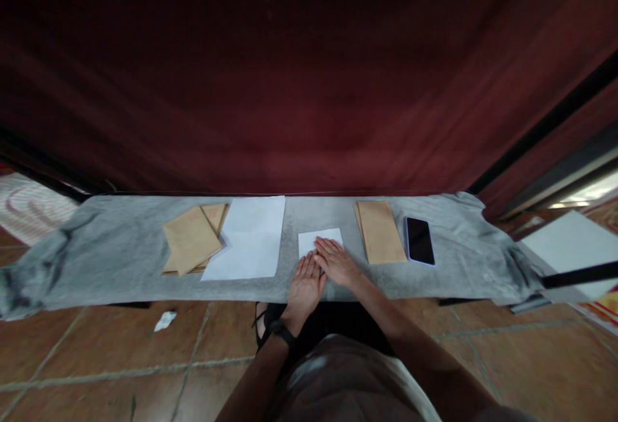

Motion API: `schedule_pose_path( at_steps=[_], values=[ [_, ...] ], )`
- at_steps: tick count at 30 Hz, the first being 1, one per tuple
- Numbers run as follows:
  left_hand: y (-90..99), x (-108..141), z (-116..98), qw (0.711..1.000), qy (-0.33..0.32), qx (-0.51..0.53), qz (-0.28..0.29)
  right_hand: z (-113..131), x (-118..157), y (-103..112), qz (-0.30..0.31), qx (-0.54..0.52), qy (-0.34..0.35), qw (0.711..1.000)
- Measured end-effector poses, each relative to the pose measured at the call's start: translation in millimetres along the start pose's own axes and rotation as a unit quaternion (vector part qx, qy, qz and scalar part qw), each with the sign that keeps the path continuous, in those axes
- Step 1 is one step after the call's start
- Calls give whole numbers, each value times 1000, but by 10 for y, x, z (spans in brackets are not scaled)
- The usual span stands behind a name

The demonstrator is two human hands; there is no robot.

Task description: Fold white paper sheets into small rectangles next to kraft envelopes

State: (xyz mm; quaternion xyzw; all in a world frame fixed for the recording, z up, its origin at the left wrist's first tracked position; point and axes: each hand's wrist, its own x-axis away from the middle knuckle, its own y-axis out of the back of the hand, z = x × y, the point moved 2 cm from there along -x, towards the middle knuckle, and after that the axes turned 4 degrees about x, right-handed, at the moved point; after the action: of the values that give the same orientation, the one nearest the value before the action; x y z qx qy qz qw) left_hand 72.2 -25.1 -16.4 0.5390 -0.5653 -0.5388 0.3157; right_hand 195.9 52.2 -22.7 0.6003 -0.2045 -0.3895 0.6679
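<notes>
A small folded sheet of white paper [309,240] lies on the grey cloth in front of me. My left hand [306,284] rests flat on its near edge, fingers stretched forward. Across the paper's right part lies my right hand [335,260], palm down, its fingertips close to the left hand's. Both hands press from above and hide the near part of the paper. Left of it is a larger stack of white paper [255,235]. To the right sits a pile of brown envelopes [383,232].
More brown envelopes [192,240] lie in a loose pile at the left, touching the white sheets. A phone [420,240] is at the right. The grey cloth [116,248] covers a narrow table against a dark red curtain [290,87]. Crumpled paper [165,320] lies on the tiled floor.
</notes>
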Motion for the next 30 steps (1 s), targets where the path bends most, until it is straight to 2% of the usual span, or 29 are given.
schedule_pose_path(
  at_steps=[9, 13, 16, 20, 23, 26, 30],
  values=[
    [17, 6, 11, 999, -15, 19, -27, -355, -24, 7, -21, 57, -70, 996],
    [-1, 13, 20, 999, -16, 31, -35, -430, -11, 65, -35, 57, -120, 991],
    [-16, 13, 23, 999, -16, 35, -36, -320, 118, 84, -60, 53, -130, 988],
    [-27, 21, 32, 999, -21, 28, -20, 23, 415, 55, -69, 29, -39, 996],
    [-18, 30, 32, 999, -28, 27, -8, 185, 604, 55, -77, 22, -30, 996],
    [-7, 30, 23, 999, -21, 39, -15, 181, 694, 96, -91, 32, -61, 993],
    [-18, 43, 22, 997, 32, 52, -52, 96, 730, 147, -104, 53, -99, 988]
  ],
)
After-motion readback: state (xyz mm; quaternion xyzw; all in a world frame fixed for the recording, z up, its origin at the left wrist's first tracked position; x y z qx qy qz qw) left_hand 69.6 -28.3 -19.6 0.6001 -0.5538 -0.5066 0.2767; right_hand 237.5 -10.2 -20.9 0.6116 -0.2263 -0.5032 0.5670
